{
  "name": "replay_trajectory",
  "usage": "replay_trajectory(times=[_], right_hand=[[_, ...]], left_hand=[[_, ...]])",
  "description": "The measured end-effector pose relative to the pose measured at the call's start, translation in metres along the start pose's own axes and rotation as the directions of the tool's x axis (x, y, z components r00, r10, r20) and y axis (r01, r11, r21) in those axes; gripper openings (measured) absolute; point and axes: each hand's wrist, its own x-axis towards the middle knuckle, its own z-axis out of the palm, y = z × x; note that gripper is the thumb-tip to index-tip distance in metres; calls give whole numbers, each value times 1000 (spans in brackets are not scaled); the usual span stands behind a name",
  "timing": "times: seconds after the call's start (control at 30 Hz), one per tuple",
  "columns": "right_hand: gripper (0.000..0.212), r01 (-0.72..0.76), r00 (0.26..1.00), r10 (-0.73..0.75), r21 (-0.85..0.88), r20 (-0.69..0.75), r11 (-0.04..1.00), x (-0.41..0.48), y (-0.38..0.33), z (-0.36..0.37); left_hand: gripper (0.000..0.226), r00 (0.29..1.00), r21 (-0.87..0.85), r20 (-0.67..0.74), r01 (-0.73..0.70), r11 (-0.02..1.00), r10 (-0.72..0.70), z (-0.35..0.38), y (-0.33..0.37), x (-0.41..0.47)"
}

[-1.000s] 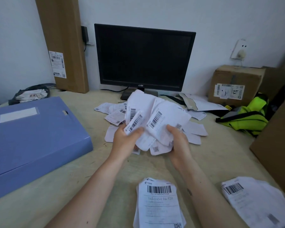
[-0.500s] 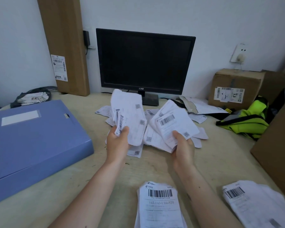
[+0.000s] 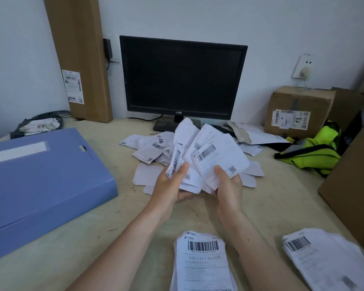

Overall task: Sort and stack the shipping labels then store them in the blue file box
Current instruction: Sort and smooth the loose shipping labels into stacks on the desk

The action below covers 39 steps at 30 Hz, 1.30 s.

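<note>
Both hands hold a fanned bunch of white shipping labels [image 3: 210, 156] above the desk's middle. My left hand [image 3: 172, 185] grips the bunch's left side, its thumb on a narrow barcode label. My right hand [image 3: 227, 185] grips the right side, thumb on a wide barcode label. Loose labels [image 3: 149, 148] lie scattered on the desk behind the hands. Two sorted stacks lie near me: one [image 3: 204, 263] at the front centre, another [image 3: 328, 261] at the front right. The blue file box [image 3: 40, 181] lies closed on the left.
A dark monitor [image 3: 181, 76] stands at the back. A tall cardboard box [image 3: 80, 57] leans at the back left, a labelled carton [image 3: 298, 108] sits back right, a yellow-green vest [image 3: 315, 152] beside it. Another carton's edge [image 3: 353, 181] is on the right.
The two hands, apart half a second ago with separate bunches, have come together so the labels form one fanned bunch. The view has tilted slightly.
</note>
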Motion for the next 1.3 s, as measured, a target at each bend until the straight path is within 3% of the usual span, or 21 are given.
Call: replay_trajectory(times=[0.1,0.23,0.33,0.4,0.47,0.53,0.6,0.63,0.7,0.77,0.83,0.93,1.03,1.1,1.2,1.23,1.3], right_hand=[[18,5,999,-1,-86,48,996,1,2,-1],[24,-97,979,109,-73,172,993,-1,6,1],[28,-16,984,40,-137,174,990,-1,1,1],[44,121,989,-94,-252,116,960,3,-5,-3],[67,309,951,-288,-417,115,855,8,-9,-9],[68,575,812,-503,-556,297,601,13,-10,-16],[59,740,655,-525,-603,544,298,17,-8,-20],[58,761,628,-475,-615,617,207,18,-7,-19],[61,754,639,-374,-644,672,131,16,-3,-19],[62,731,666,-334,-672,667,119,17,1,-19],[48,715,679,-359,-688,640,127,19,2,-19],[19,731,634,-471,-674,614,105,20,0,-18],[21,663,678,-561,-725,475,188,17,-2,-17],[23,549,789,-549,-719,276,427,16,-7,-17],[12,281,957,-284,-416,57,865,12,-18,-16],[11,185,982,-183,-294,35,938,12,-20,-15],[11,41,999,-37,-142,34,989,13,-19,-16]], left_hand=[[30,999,3,-13,-32,999,32,0,-1,-2],[18,985,71,-161,-48,996,59,-5,-2,3],[14,975,137,-210,-47,989,75,-13,-2,7],[14,973,199,-196,-81,977,120,-18,2,8],[16,977,258,-156,-103,961,147,-21,7,8],[17,984,283,-112,-99,954,136,-22,8,8],[19,987,294,-96,-94,951,127,-22,8,8],[19,987,299,-89,-98,949,130,-21,8,7],[16,987,320,-64,-120,940,148,-21,7,7],[10,986,334,-34,-145,931,166,-22,4,8],[16,983,357,-27,-159,920,180,-22,3,8],[18,975,367,-61,-178,913,214,-21,2,8],[18,950,325,-185,-182,928,251,-23,4,10],[22,930,278,-271,-174,945,251,-27,4,12],[30,910,217,-355,-144,965,215,-30,6,14],[34,909,204,-363,-136,970,204,-30,6,15],[33,918,184,-350,-129,974,188,-27,6,14]])
